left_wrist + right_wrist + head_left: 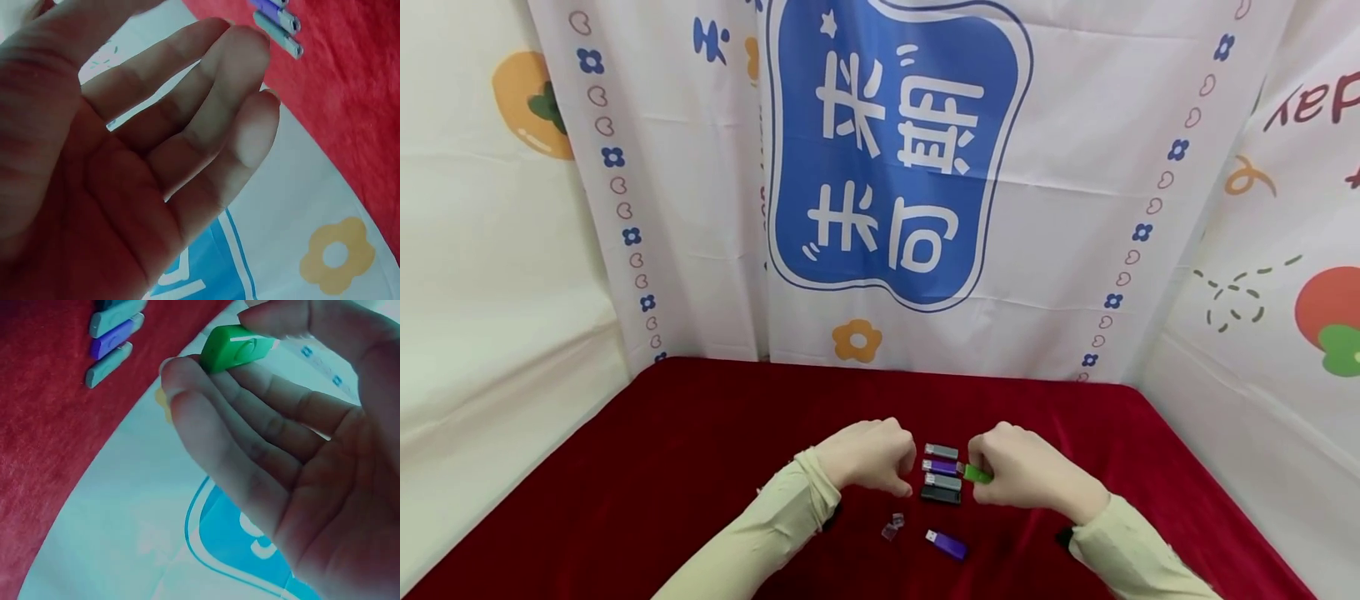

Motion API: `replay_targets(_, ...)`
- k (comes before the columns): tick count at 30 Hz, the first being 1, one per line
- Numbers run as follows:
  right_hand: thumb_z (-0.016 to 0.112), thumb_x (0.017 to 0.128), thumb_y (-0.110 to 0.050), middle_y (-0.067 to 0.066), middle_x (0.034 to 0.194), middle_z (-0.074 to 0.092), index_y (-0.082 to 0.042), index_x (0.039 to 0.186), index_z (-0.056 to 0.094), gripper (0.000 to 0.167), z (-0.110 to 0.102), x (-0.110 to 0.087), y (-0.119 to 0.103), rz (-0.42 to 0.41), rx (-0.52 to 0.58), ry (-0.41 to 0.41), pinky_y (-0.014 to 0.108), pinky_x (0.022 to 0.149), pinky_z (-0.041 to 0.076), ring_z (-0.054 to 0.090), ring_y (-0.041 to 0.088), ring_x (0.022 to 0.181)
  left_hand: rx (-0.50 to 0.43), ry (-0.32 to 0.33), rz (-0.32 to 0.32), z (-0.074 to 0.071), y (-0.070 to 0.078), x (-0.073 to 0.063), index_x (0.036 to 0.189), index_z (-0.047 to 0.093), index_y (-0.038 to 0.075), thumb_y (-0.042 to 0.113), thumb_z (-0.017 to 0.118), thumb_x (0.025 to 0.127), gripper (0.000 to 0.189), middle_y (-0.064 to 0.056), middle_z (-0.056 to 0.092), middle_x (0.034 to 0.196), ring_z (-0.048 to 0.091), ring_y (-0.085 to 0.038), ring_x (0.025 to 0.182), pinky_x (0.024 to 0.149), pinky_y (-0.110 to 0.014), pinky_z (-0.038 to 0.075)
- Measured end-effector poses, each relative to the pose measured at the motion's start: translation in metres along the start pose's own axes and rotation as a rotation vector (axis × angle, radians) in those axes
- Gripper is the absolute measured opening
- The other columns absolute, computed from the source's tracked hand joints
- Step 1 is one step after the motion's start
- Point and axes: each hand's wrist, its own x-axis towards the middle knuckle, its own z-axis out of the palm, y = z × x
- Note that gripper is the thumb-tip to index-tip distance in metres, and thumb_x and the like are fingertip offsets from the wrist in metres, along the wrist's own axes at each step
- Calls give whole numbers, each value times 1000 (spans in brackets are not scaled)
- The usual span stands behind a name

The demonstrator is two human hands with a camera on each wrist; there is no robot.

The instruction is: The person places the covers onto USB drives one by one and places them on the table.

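One green USB flash drive (231, 349) is raised above the worktop in the right hand (1028, 467), its slim plastic body bright and glossy, with a rounded raised oval on its broad face. From the head view its connector end points left, appearing just over the right end of the purple flash drive (942, 467) in a row.

The right hand's grip is nearly closed, pinching the green body between the thumb and fingertips. The left hand's grip (872, 454) is loose: the fingers are gently bent, the thumb stands apart from them, and it holds nothing, poised just left of the row.

That row lies on red cloth (715, 467) covering the worktop. Going from far to near, it runs a grey flash drive (943, 452), the purple one, a second grey flash drive (943, 482) and a black flash drive (941, 496). The first three show pale ends pointing left. Nearer the person, a separate purple flash drive (949, 545) lies at a slant, with small clear plastic pieces (890, 531) to its left.
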Motion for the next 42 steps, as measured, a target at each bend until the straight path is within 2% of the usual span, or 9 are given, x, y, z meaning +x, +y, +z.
replay_targets(5,76,74,-9,-10,55,47,-20,70,61,19,-2,-4,2,4,66,31,22,44,37,39,1,47,-3,-68,-29,9,6,1,66,68,22,35,88,73,25,16,55,65,51,0,55,52,-19,44)
replay_targets(15,74,76,-7,-13,62,54,-22,73,64,18,-7,-6,2,-43,153,57,24,51,48,50,3,53,32,-118,-55,19,12,4,58,63,22,36,90,69,33,15,53,61,50,-1,53,50,-19,42)
replay_targets(24,73,77,-5,-12,66,57,-17,77,67,14,-8,-9,3,-70,221,51,25,52,50,53,5,55,38,-126,-75,20,14,4,57,62,21,36,91,68,34,14,53,61,50,-2,54,50,-20,42)
replay_targets(34,73,77,-5,-13,65,57,-20,77,66,16,-9,-10,3,-93,221,62,24,52,50,53,4,55,27,-148,-67,23,14,4,58,63,21,31,91,70,32,15,53,59,51,-1,53,50,-20,43)
replay_targets(42,71,76,-7,-13,64,56,-18,77,68,12,-9,-10,3,-81,208,55,24,52,49,53,4,55,45,-131,-46,26,13,5,58,64,22,28,93,66,30,16,53,60,50,-1,54,50,-19,42)
